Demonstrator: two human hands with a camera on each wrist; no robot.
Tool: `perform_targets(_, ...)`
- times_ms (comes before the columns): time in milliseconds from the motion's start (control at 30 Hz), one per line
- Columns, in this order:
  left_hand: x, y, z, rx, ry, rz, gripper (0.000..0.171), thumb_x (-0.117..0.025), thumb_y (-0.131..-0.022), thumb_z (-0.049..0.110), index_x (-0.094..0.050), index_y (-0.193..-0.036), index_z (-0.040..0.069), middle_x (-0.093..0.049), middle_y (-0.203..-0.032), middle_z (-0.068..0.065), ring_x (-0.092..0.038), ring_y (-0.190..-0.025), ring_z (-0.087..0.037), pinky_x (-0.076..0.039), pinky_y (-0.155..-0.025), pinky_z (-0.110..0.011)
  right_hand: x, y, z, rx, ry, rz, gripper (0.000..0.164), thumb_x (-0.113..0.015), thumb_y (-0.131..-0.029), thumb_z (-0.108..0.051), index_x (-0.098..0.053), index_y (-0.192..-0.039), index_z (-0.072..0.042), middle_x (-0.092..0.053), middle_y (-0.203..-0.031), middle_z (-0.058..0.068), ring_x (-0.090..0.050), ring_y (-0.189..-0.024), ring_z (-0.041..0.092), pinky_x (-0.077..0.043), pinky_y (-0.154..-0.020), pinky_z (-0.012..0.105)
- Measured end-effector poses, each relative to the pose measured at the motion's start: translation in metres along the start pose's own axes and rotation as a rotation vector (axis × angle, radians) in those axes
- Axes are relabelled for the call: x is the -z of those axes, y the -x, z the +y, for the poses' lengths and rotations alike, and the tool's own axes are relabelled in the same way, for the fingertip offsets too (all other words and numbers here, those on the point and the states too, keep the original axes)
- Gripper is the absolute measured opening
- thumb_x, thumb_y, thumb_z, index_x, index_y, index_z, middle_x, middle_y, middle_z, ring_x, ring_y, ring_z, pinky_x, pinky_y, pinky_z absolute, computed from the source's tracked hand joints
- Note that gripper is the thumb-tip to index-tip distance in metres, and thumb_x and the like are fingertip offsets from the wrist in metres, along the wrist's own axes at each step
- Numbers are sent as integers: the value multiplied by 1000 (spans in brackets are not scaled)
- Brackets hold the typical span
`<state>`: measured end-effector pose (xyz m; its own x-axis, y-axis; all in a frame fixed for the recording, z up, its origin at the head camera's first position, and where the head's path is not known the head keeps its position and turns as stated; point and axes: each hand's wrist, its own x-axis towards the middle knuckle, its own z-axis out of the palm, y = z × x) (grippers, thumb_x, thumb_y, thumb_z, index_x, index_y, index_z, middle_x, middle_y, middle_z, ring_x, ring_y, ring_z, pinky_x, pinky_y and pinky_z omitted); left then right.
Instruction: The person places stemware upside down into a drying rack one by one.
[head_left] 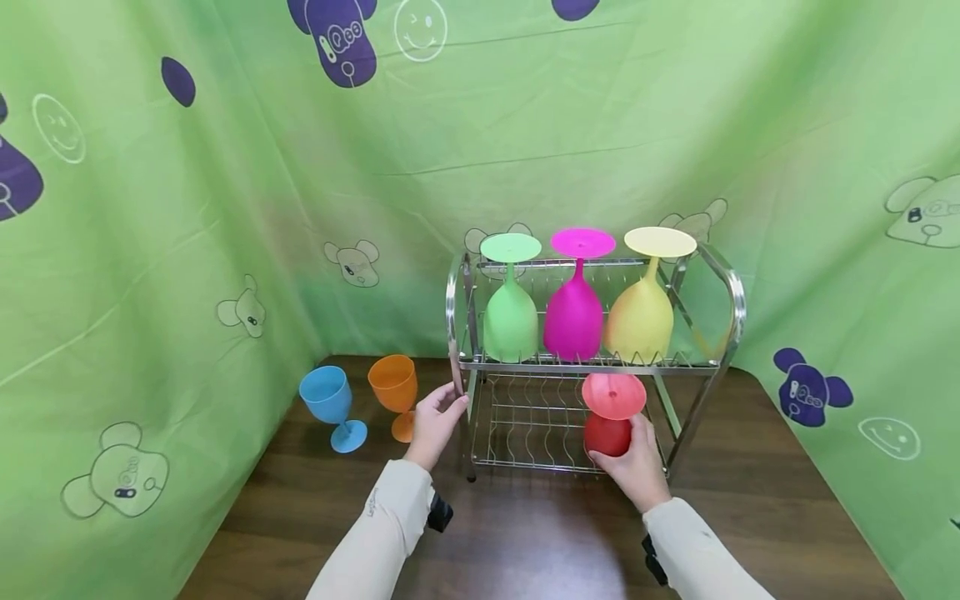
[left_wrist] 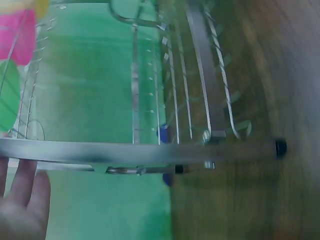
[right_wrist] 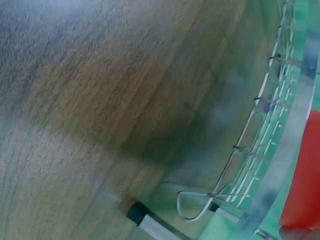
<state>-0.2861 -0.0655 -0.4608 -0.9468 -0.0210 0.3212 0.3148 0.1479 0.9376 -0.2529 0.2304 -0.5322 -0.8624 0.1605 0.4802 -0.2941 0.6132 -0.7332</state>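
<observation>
A two-tier steel wire rack (head_left: 723, 279) stands on the wooden table. On its upper shelf stand three upside-down goblets: green (head_left: 511, 317), magenta (head_left: 573, 315) and yellow (head_left: 640, 321). My right hand (head_left: 633, 454) grips the bowl of an upside-down red goblet (head_left: 612, 408) at the front right of the lower shelf. My left hand (head_left: 437, 418) holds the rack's left front post (head_left: 459, 367). In the left wrist view my fingers (left_wrist: 22, 187) lie against the steel post (left_wrist: 150, 151). The right wrist view shows the red goblet (right_wrist: 302, 185) beside the rack's wire edge (right_wrist: 250, 150).
A blue goblet (head_left: 330, 404) and an orange goblet (head_left: 395, 392) stand upright on the table (head_left: 315, 508) left of the rack. Green printed cloth (head_left: 150, 250) hangs behind and at both sides. The rack's left lower shelf holds nothing.
</observation>
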Motion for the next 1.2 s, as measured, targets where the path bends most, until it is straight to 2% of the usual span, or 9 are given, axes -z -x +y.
perform_targets(100, 2, -2, 1, 79, 119, -48, 28, -57, -92, 1, -58, -114, -16, -64, -107, -30, -62, -100, -32, -49, -86, -28, 0, -2, 4, -25, 10, 15, 79, -82, -62, 5, -38, -128, 9, -42, -121, 30, -40, -111, 47, -41, -85, 66)
perform_targets(233, 3, -3, 2, 136, 201, -53, 29, -55, -93, -1, -55, -116, -19, -64, -107, -30, -63, -98, -30, -49, -85, -28, 1, -5, 7, -96, 22, -4, 80, -80, -66, 3, -35, -132, 10, -40, -123, 31, -40, -113, 48, -40, -86, 67)
perform_targets(400, 2, -4, 1, 119, 179, -63, 31, -60, -91, 0, -55, -115, -19, -67, -102, -26, -62, -85, -9, -50, -83, -25, 2, -7, 13, -111, 61, -14, 81, -81, -67, 0, -35, -133, 10, -41, -125, 32, -42, -112, 49, -40, -88, 66)
perform_targets(500, 1, -5, -1, 93, 159, -71, 30, -61, -91, 0, -56, -114, -19, -66, -102, -28, -59, -82, -3, -49, -80, -22, 2, -5, 16, -111, 95, -22, 81, -81, -66, -2, -36, -132, 10, -41, -125, 32, -43, -112, 48, -40, -88, 66)
perform_targets(600, 1, -6, 1, 78, 167, -78, 26, -61, -90, -4, -57, -109, -21, -63, -104, -33, -58, -80, -1, -48, -78, -18, 3, -3, 18, -145, 104, -46, 84, -81, -67, -3, -33, -135, 10, -39, -127, 32, -41, -113, 49, -41, -88, 66)
perform_targets(700, 2, -3, 12, 56, 174, -86, 24, -60, -89, -7, -55, -106, -24, -60, -105, -38, -58, -79, 0, -48, -76, -17, 4, -2, 19, -178, 94, -79, 87, -79, -69, -4, -28, -139, 9, -36, -129, 32, -38, -115, 49, -40, -88, 67)
perform_targets(867, 2, 0, 23, 64, 177, -86, 22, -59, -89, -9, -55, -103, -25, -57, -108, -41, -59, -80, -2, -49, -78, -18, 5, 0, 20, -202, 81, -116, 90, -79, -71, -5, -25, -142, 9, -36, -131, 33, -36, -118, 49, -40, -89, 67)
perform_targets(1033, 0, -5, 9, 61, 174, -80, 22, -61, -89, -6, -59, -105, -21, -65, -100, -32, -61, -79, -6, -51, -80, -23, 7, 1, 23, -237, 116, -135, 89, -79, -73, -9, -25, -143, 6, -36, -132, 31, -40, -117, 49, -40, -90, 66)
perform_targets(1200, 3, -1, 23, 81, 167, -80, 26, -61, -88, -8, -58, -111, -21, -67, -88, -23, -59, -73, -5, -50, -77, -19, 5, 2, 27, -204, 149, -113, 87, -79, -72, -10, -28, -141, 5, -40, -129, 30, -42, -115, 49, -41, -88, 66)
